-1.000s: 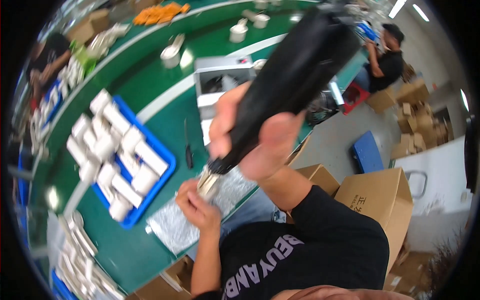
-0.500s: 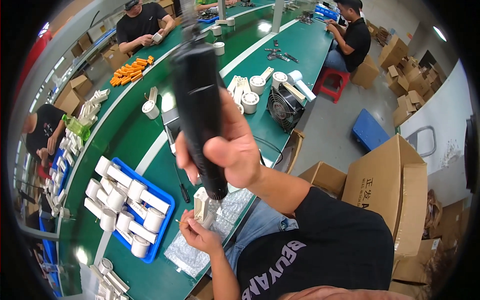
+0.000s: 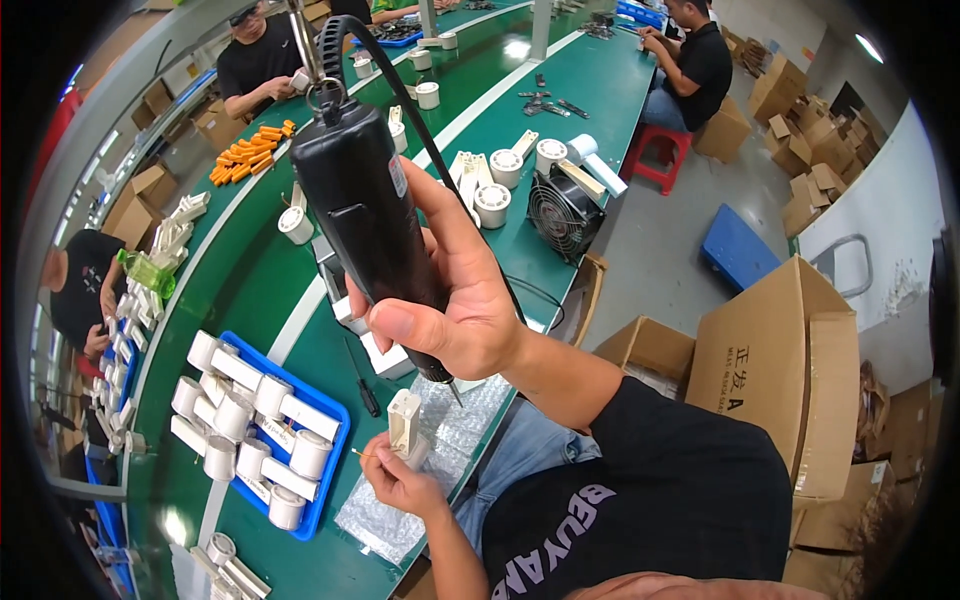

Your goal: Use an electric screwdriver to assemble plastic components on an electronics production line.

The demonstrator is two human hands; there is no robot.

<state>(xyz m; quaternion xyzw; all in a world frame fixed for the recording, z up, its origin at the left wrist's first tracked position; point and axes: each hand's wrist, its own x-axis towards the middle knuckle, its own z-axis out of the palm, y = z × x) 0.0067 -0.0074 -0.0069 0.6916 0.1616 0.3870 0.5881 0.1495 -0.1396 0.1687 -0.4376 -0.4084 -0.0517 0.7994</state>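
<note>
My right hand (image 3: 455, 295) is wrapped round a black electric screwdriver (image 3: 365, 215), which hangs from a metal ring at its top. Its thin bit points down, just above and to the right of a white plastic housing (image 3: 404, 425) and apart from it. My left hand (image 3: 405, 488) grips that housing low down, the opened handle standing up from the fingers. A thin yellowish wire (image 3: 368, 455) sticks out beside the left fingertips. The housing's lower part is partly hidden by the hand. Under it lies a sheet of bubble wrap (image 3: 385, 520).
A blue tray (image 3: 345, 425) of white round-headed units stands to the left, with a hand screwdriver (image 3: 364, 385) nearby. Beyond are a black fan (image 3: 565, 215), more white units and orange cylinders (image 3: 250, 155). Cardboard boxes (image 3: 770, 375) stand at right. Co-workers sit along the green bench.
The electric screwdriver has tilted, its top leaning left, and its bit has shifted right, away from the housing. My left hand still holds the housing. The whole view has shifted slightly.
</note>
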